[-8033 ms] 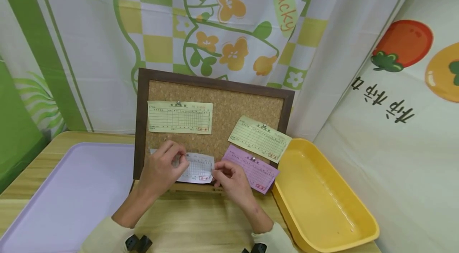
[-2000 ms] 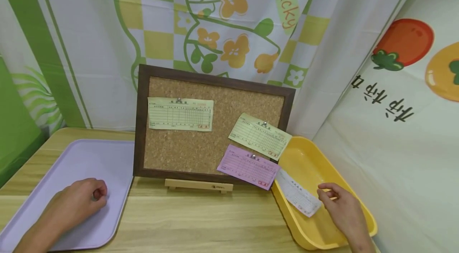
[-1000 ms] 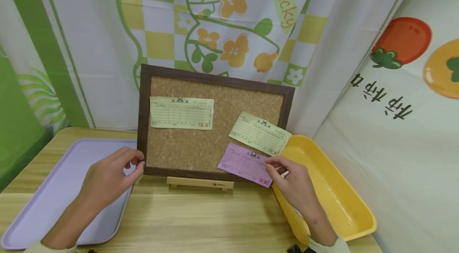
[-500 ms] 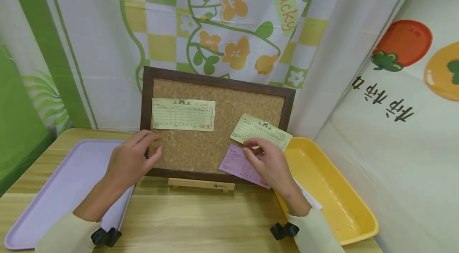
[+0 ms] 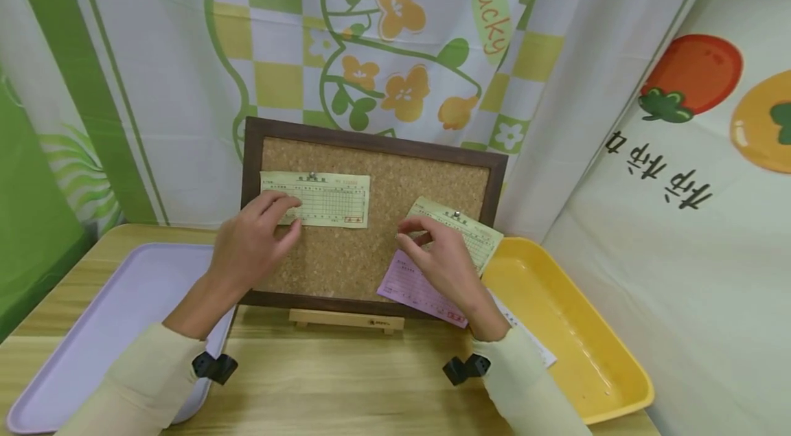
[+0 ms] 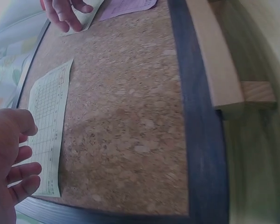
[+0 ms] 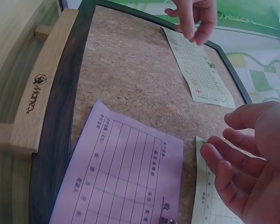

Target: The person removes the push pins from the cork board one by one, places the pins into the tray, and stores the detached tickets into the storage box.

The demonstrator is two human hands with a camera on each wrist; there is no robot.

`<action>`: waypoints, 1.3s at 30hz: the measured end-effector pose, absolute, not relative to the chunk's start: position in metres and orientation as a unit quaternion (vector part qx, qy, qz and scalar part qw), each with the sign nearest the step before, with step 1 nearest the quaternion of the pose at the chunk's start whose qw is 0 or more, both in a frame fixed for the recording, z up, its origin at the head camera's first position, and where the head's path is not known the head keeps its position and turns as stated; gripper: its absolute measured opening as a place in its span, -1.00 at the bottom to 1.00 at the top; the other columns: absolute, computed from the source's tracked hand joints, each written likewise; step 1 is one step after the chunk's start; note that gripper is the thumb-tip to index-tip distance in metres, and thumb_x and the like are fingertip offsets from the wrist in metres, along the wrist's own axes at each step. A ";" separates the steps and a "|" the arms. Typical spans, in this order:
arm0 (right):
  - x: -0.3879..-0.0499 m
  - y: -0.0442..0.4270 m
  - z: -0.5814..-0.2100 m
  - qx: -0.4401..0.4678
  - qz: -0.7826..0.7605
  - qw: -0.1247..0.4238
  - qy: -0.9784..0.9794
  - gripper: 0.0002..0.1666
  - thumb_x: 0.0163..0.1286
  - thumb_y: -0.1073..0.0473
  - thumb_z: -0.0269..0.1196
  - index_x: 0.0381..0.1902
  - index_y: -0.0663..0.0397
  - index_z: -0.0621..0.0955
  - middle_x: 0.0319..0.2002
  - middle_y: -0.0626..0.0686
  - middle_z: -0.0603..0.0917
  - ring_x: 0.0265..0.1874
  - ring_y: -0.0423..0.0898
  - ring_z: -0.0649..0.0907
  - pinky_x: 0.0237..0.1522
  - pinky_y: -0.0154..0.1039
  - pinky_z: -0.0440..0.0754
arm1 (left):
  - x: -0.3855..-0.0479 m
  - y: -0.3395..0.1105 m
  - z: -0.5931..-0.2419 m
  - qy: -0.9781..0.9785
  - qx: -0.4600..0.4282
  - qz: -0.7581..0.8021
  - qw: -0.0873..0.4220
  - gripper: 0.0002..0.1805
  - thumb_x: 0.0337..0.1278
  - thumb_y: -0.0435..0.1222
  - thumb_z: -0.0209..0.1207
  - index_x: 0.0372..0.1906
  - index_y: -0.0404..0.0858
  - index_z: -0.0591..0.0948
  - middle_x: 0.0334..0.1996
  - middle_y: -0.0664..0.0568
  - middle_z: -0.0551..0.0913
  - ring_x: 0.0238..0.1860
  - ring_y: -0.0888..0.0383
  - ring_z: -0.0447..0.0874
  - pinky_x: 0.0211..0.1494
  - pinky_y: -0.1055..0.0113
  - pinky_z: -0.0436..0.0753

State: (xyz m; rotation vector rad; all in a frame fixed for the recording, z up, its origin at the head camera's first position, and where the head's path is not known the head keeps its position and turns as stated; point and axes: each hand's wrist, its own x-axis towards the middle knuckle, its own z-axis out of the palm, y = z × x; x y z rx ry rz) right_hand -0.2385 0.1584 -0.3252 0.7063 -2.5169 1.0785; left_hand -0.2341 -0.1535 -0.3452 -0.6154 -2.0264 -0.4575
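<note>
A framed cork board (image 5: 330, 261) leans upright on a wooden stand (image 5: 346, 319). My left hand (image 5: 250, 244) is in front of a yellow-green receipt slip (image 5: 336, 199) held by a pushpin (image 5: 312, 176) at its top. Its fingers are loosely bent with nothing between them. Over a second yellow-green slip (image 5: 488, 240) and a pink receipt slip (image 5: 408, 281) hovers my right hand (image 5: 441, 257), covering part of both. That hand holds nothing either, as the right wrist view shows its relaxed fingers (image 7: 233, 163). Another pushpin (image 5: 456, 214) tops the right-hand slip.
To the right stands a yellow tray (image 5: 593, 333), with a white slip (image 5: 525, 329) in it, partly behind my right arm. On the left a flat lilac tray (image 5: 105, 353) lies on the wooden table (image 5: 346, 388). A patterned curtain (image 5: 278, 38) hangs behind the board.
The white slip, on the board eight seconds ago, now lies in the yellow tray. Both hands have since come back from the two trays to the board, rising towards its upper slips.
</note>
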 end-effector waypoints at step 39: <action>-0.250 0.129 -0.320 0.263 0.447 0.115 -0.847 -0.70 0.53 0.10 0.28 0.11 0.08 0.71 -0.11 -0.08 0.76 -0.13 -0.18 0.72 -0.06 -0.15 0.68 | -0.267 -0.130 -0.320 -0.821 -0.202 -0.185 0.500 -0.81 0.28 -0.35 0.30 -0.07 -0.35 0.72 -0.17 -0.21 0.61 -0.20 -0.22 0.57 -0.18 -0.08 0.58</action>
